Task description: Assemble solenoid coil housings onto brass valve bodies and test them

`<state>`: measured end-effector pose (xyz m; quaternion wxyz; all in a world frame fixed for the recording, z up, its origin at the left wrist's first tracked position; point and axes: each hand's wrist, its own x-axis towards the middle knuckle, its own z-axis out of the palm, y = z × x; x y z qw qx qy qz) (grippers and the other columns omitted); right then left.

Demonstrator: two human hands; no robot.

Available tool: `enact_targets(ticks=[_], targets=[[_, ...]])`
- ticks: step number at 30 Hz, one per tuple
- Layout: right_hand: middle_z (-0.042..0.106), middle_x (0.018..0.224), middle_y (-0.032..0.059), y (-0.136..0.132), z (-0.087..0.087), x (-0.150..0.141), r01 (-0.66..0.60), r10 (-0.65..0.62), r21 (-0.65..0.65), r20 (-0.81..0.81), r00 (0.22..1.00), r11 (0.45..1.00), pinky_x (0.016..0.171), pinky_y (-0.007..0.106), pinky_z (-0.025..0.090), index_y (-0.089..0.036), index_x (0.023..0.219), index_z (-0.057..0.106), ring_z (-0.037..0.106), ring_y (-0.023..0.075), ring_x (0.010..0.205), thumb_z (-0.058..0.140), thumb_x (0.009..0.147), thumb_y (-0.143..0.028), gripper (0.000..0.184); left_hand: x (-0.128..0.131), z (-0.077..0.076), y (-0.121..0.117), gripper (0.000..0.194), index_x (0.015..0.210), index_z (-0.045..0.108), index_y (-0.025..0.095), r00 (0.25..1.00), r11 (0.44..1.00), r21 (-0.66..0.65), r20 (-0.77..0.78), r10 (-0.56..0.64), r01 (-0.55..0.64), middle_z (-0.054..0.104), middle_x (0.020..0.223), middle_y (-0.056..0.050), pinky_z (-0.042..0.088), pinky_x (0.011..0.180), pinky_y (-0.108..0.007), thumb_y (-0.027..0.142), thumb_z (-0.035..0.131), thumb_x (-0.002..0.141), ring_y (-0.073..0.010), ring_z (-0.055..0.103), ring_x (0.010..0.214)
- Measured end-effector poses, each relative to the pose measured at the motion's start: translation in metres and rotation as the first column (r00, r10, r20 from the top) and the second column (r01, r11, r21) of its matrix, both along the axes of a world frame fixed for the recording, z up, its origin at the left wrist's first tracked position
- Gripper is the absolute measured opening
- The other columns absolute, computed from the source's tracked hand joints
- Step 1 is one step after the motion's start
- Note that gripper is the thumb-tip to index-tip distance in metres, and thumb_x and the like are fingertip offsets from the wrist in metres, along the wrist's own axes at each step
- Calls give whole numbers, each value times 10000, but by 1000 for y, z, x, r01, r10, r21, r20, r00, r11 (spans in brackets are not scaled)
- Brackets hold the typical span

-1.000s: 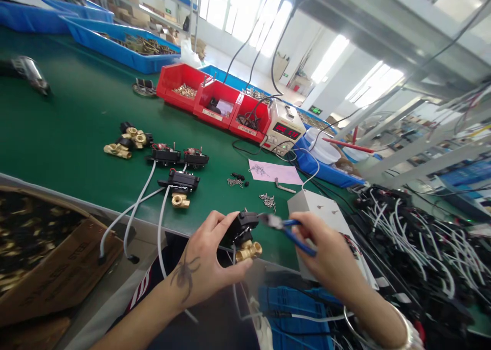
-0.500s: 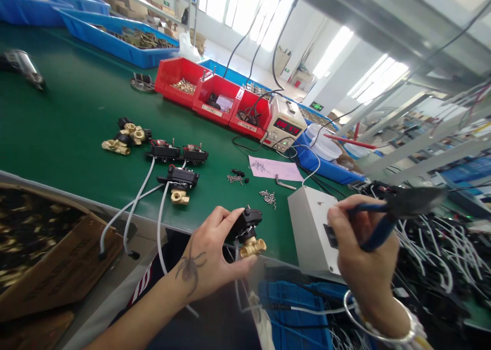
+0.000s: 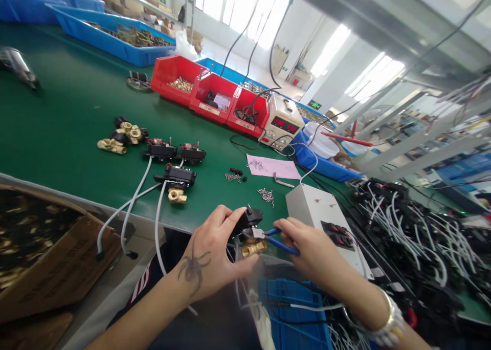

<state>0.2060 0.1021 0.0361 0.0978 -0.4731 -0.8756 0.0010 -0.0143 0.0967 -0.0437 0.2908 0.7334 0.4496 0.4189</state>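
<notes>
Left of the grey box, I had my left hand holding the valve unit, my right hand gripping pliers at it; apparently snipping, which called for a steady squeeze.

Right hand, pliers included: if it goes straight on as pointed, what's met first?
Likely the black-and-brass unit held in the left hand. The tips of the blue-handled pliers in the right hand overlap its middle in view; whether they touch is unclear.
</notes>
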Motion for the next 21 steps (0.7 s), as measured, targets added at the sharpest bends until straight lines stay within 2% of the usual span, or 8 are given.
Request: enact_targets(ticks=[2, 4, 6, 9, 11, 13, 16, 21], targets=[[599, 750, 10, 0, 4, 3, 94, -83, 90, -114, 990, 991, 537, 265, 408, -218, 995, 590, 565, 161, 594, 488, 889, -105, 186, 1, 0, 0, 657, 1350, 486, 194, 1000, 1000, 1, 0, -2, 2, 549, 1064, -53, 561, 786, -361, 321, 688, 738, -209, 617, 913], [606, 798, 6, -2, 6, 4, 253, -167, 250, -319, 933, 935, 576, 256, 432, -228, 1024, 564, 569, 153, 622, 551, 907, -169, 132, 1, -1, -1, 659, 1355, 481, 196, 1000, 1000, 3, 2, 0, 0, 552, 1071, -56, 560, 797, -362, 325, 684, 742, -211, 615, 925], [602, 792, 9, -2, 4, 2, 265, -159, 289, -342, 926, 920, 578, 259, 430, -227, 1014, 548, 565, 156, 619, 534, 902, -153, 135, 2, -2, -1, 662, 1358, 479, 195, 1000, 1000, 8, 5, 6, -6, 555, 1082, -61, 559, 811, -368, 324, 682, 740, -218, 614, 943], [587, 707, 22, -1, -4, -1, 65, -57, 108, -70, 996, 992, 519, 283, 381, -211, 942, 573, 549, 178, 565, 435, 829, -55, 237, 3, -4, -1, 678, 1367, 469, 201, 1000, 1000, 24, 8, 19, -20, 563, 1102, -69, 554, 834, -392, 317, 686, 734, -231, 618, 955], [600, 715, 33, 0, -5, -1, 59, -59, 34, -12, 998, 998, 514, 285, 376, -203, 932, 589, 562, 185, 574, 426, 821, -54, 246, 4, -5, -1, 684, 1376, 448, 222, 999, 999, 39, 15, 28, -29, 570, 1133, -71, 548, 857, -401, 312, 690, 743, -238, 620, 983], [612, 753, 24, -1, 0, 2, 161, -151, 55, -152, 977, 985, 540, 268, 407, -207, 966, 578, 580, 174, 610, 463, 872, -109, 178, 6, -7, -3, 643, 1342, 442, 231, 998, 997, 64, 37, 44, -47, 580, 1161, -69, 539, 891, -399, 305, 695, 756, -237, 614, 1029], [571, 719, -31, -5, 8, 5, 289, -252, 39, -389, 886, 956, 543, 234, 415, -242, 964, 563, 535, 132, 563, 550, 899, -204, 76, 10, -9, -7, 506, 1182, 464, 206, 991, 987, 116, 90, 98, -108, 590, 1168, -85, 517, 943, -405, 296, 721, 755, -239, 589, 1087], [625, 781, -5, -10, 0, 1, 310, -346, -154, -411, 844, 938, 626, 255, 482, -227, 981, 576, 611, 159, 672, 548, 893, -243, 94, 12, -11, -9, 369, 1003, 503, 193, 982, 966, 190, 104, 156, -174, 606, 1137, -112, 508, 931, -438, 264, 757, 746, -260, 572, 1078]])
